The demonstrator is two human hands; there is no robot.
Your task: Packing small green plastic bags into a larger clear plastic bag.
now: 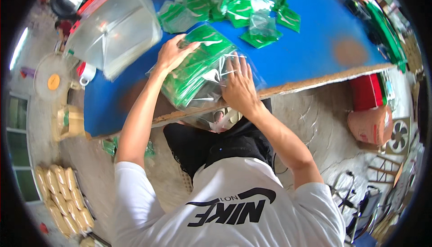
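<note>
A clear plastic bag of green packets [191, 78] lies tilted at the near edge of the blue table, its loose end hanging over the edge towards my lap. My left hand [173, 54] grips the bag's far left side, with fingers curled round the packets. On the right side, my right hand [239, 85] lies flat on the clear film, fingers stretched out. Beyond the bag, loose green packets [243, 6] in clear film are heaped on the table.
The blue table [310, 44] has a worn, bare front edge. At its left stands a large translucent plastic bin [119, 31], beside a red and white mug [86, 72]. A round-topped stool [49, 81] and stacked tan packs [63, 197] stand left; a fan [399, 135] stands right.
</note>
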